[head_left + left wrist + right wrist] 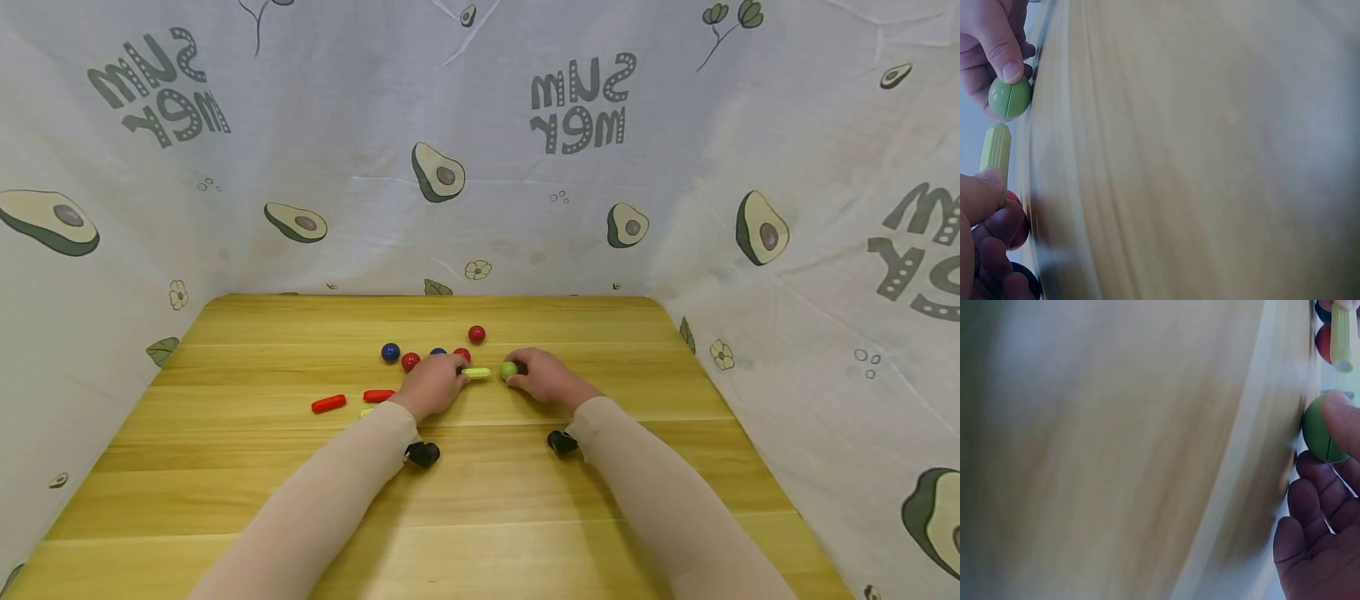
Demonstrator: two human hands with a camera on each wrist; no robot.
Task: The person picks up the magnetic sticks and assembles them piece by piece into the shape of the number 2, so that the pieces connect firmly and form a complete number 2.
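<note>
My left hand [435,385] pinches a short yellow-green ribbed stick [477,373] between thumb and fingers, its free end pointing right. In the left wrist view the stick's grooves [997,147] run lengthwise. With thumb and fingers, my right hand [549,377] grips a green ball [508,371] at the tabletop. A thin seam line crosses the ball [1010,99] in the left wrist view. The stick's end and the ball face each other with a small gap between them. Behind my left fingers are a red ball [462,355] and a partly hidden blue ball [438,352].
Farther left on the wooden table [480,517] sit a blue ball [390,352] and a red ball [410,362]. Another red ball [476,334] lies farther back. Two red sticks [328,403] and a yellow-green piece [367,412] lie near my left forearm. A printed curtain [345,125] surrounds the table.
</note>
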